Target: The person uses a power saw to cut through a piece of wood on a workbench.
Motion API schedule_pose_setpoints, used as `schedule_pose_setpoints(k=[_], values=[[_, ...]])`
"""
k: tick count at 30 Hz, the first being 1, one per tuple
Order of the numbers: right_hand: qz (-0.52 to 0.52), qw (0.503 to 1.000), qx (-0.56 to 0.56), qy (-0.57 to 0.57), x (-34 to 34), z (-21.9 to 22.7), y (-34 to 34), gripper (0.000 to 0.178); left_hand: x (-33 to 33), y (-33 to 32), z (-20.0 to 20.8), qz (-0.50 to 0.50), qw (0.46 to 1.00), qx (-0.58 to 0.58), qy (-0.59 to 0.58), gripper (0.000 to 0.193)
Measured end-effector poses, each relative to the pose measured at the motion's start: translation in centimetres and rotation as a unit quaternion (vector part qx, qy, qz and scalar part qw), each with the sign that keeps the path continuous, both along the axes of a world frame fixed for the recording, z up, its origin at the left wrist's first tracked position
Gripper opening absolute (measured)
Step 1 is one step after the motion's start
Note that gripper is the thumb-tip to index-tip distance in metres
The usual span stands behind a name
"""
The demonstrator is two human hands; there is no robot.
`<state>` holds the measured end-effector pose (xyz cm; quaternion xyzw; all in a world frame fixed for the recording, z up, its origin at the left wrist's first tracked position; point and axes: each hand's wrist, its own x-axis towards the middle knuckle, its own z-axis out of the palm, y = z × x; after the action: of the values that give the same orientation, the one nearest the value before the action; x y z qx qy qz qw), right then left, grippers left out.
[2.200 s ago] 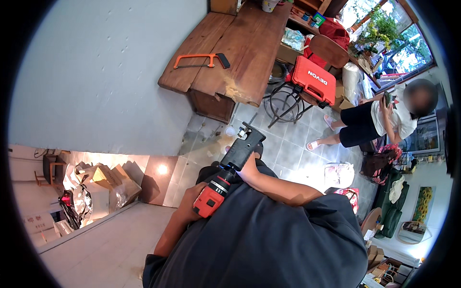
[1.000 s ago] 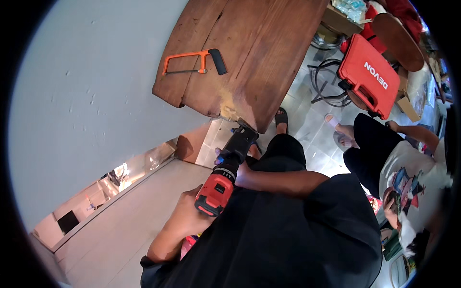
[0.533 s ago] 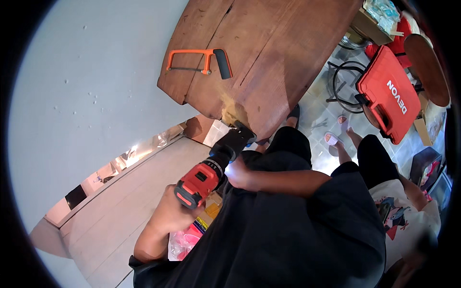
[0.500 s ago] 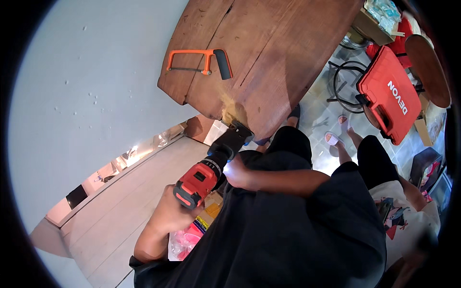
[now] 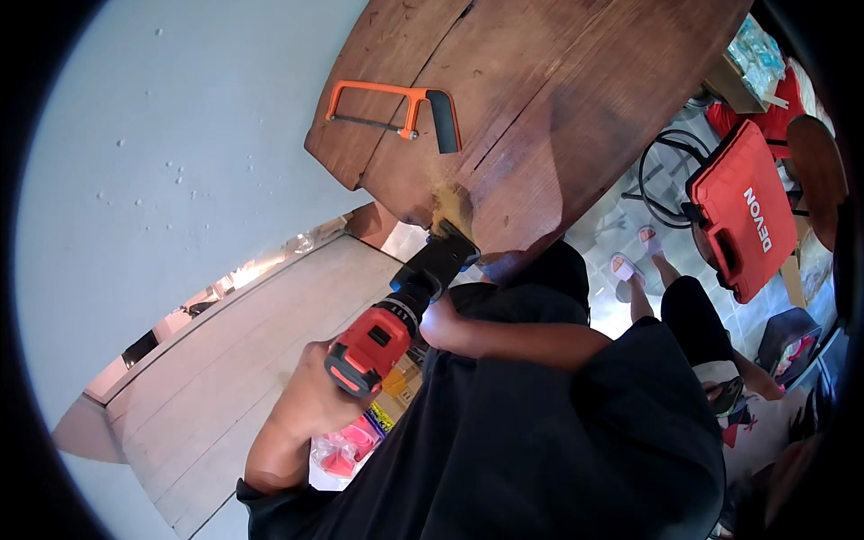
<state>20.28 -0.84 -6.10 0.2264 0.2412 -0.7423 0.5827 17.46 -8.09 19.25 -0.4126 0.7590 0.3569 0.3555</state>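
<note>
In my left hand (image 5: 315,396) is the rear grip of a red and black cordless drill (image 5: 371,340), the fingers wrapped round it. A black saw attachment (image 5: 436,263) is mounted on its front, with its flat shoe against the edge of a brown wooden tabletop (image 5: 504,117). The blade cannot be made out. My right hand (image 5: 438,322) is closed at the underside of the tool's front, partly hidden behind it. Sawdust (image 5: 450,205) is heaped on the wood right by the shoe. On the tabletop lies an orange hacksaw (image 5: 416,112) with a black handle.
A pale wall (image 5: 162,162) stands left of the tabletop, above a light plank surface (image 5: 234,333). To the right, a red tool case (image 5: 747,211) rests near a black metal stool (image 5: 670,180). A person in sandals (image 5: 627,268) is at my right. Boxes (image 5: 396,387) lie below the drill.
The view has shifted, so the tabletop, hacksaw and red case sit further right in the picture. Both hands keep their hold on the tool, whose shoe stays at the wood's edge.
</note>
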Motion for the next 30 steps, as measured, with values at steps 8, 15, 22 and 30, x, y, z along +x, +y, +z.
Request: schedule_pose_setpoints(k=[8, 15, 22, 30], values=[[0.115, 0.992, 0.002, 0.051, -0.2, -0.9, -0.1, 0.02, -0.1, -0.6, -0.3, 0.018, 1.0, -0.02, 0.016, 0.027], [-0.006, 0.999, -0.008, 0.042, -0.2, 0.0, -0.7, 0.007, 0.2, -0.4, -0.5, 0.099, 0.995, -0.002, 0.007, 0.026], [-0.005, 0.999, -0.011, -0.05, 2.2, -2.0, 0.4, 0.014, -1.0, -0.3, -0.1, -0.005, 1.0, 0.003, -0.01, 0.032], [0.031, 0.998, -0.002, -0.051, 0.1, 0.2, 0.7, 0.014, -0.9, -0.4, -0.3, 0.006, 1.0, -0.012, 0.011, 0.026]])
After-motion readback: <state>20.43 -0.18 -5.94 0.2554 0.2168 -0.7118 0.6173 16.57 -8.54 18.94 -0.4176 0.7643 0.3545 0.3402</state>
